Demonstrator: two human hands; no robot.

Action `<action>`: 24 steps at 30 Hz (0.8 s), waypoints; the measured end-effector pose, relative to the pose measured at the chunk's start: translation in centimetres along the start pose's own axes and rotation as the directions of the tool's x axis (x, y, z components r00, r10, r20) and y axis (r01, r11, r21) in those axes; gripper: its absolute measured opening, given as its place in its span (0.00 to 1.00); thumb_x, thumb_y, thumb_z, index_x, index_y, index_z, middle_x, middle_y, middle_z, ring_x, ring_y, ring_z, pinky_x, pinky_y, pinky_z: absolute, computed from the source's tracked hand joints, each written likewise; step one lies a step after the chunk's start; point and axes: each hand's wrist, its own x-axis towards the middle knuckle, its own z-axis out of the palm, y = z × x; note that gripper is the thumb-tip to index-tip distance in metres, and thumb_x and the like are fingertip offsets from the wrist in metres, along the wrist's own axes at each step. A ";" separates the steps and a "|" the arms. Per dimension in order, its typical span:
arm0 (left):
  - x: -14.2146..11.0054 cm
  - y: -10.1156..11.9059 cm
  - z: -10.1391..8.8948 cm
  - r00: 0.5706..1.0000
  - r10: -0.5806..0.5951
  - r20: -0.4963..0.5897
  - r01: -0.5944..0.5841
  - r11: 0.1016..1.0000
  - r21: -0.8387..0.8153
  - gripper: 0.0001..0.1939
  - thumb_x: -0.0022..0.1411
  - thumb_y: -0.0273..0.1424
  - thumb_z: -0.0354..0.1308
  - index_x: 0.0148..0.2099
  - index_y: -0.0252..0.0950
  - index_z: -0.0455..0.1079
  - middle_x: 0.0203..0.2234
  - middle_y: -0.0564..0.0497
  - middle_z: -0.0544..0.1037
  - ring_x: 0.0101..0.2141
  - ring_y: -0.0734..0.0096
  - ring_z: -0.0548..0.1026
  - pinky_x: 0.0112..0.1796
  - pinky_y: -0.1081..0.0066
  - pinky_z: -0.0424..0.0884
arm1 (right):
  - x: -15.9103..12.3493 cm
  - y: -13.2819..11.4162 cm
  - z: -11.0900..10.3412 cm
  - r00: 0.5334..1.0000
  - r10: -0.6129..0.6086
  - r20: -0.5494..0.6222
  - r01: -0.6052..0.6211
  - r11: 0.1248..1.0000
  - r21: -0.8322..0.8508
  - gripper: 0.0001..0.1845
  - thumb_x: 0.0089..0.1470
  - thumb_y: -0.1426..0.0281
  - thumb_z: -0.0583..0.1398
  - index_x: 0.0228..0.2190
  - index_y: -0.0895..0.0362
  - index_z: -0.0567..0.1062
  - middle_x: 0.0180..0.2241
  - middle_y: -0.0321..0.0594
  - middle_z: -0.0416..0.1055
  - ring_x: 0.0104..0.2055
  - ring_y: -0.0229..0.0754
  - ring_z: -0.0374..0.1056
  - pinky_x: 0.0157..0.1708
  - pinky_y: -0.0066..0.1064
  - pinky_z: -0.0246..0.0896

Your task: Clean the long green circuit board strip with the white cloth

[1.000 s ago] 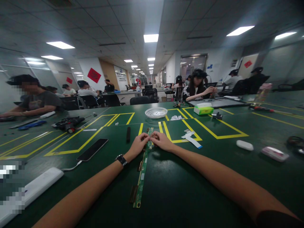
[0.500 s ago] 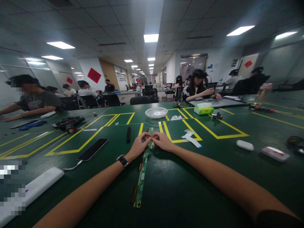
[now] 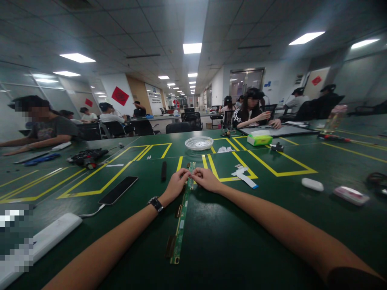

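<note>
One green circuit-board strip, lower centre; one left hand, one right hand, fingertips close together at its upper end, whether pinching it cannot be told; one smartphone, left; one white basket, centre. Strip's printing too small to read. Hands partly cover the strip.

A dark green counter marked with yellow tape spans the near side. Bright panel lights sit in the tiled ceiling. Glass partitions line the left, where a white wall carries 1 large red diamond. Black chairs stand beyond; 1 metal-framed door is far, right of the middle.
</note>
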 end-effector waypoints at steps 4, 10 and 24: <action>0.1 -0.3 0.1 1.000 -0.016 0.010 0.016 1.000 -0.011 0.13 0.66 0.38 0.52 0.41 0.34 0.72 0.32 0.49 0.77 0.35 0.64 0.73 0.37 0.70 0.67 | 0.2 0.5 0.0 1.000 0.020 -0.017 -0.019 0.997 0.072 0.10 0.56 0.63 0.59 0.30 0.57 0.69 0.19 0.29 0.65 0.18 0.33 0.61 0.20 0.25 0.55; -0.1 -0.2 0.2 0.995 -0.023 0.094 0.023 1.000 -0.004 0.14 0.63 0.40 0.57 0.38 0.34 0.75 0.31 0.50 0.78 0.30 0.67 0.73 0.32 0.72 0.66 | 0.6 1.1 0.0 0.999 0.047 -0.028 -0.041 0.984 0.175 0.12 0.56 0.60 0.58 0.31 0.57 0.67 0.19 0.28 0.64 0.18 0.33 0.61 0.19 0.24 0.58; 0.1 -0.4 -0.1 0.998 -0.064 0.018 0.065 0.997 -0.047 0.16 0.62 0.42 0.58 0.34 0.33 0.73 0.26 0.51 0.75 0.28 0.68 0.71 0.29 0.73 0.65 | 0.4 1.0 -0.2 0.998 0.037 -0.058 -0.032 0.995 0.096 0.12 0.57 0.64 0.57 0.41 0.57 0.66 0.18 0.27 0.65 0.19 0.35 0.62 0.22 0.25 0.57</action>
